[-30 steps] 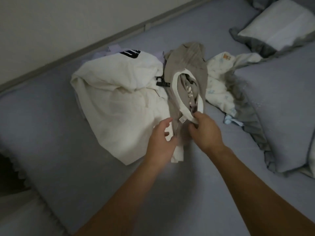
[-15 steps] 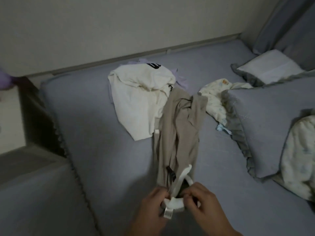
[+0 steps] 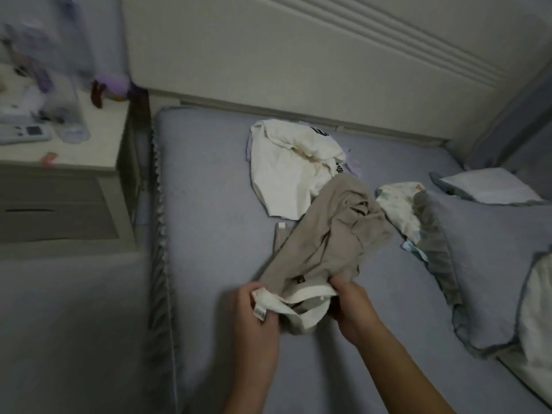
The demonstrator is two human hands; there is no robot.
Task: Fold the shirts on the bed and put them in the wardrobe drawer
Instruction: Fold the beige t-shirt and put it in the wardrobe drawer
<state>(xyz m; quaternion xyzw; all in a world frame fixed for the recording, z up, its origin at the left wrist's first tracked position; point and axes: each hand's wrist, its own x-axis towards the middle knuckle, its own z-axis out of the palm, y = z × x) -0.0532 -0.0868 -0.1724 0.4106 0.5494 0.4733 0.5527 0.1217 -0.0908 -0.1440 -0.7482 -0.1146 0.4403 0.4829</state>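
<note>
Beige cotton, white-ribbed collar: that's the tan shirt (image 3: pixel 325 243) I've got by the neck end, nearest me on the bed (image 3: pixel 209 204). L hand (image 3: pixel 254 316) closed on the collar band w/ the care label sticking out by my thumb; R hand (image 3: pixel 351 307) pinched on the collar's other side, fingers curled into the cloth. Both forearms reach in from the bottom edge, wrists roughly level, hands near each other w/ the collar between them. Shirt body trails away from me, crumpled, not flat.

Progress, my read: early. Nothing folded in view; no wardrobe or drawer in shot. This shirt needs spreading first.

Further off: cream shirt (image 3: pixel 286 165) bunched, touching the tan one's far end. Printed pale garment (image 3: pixel 397 207) just R of it, partly under the grey pillow (image 3: pixel 484 249). Those are still to do.
</note>
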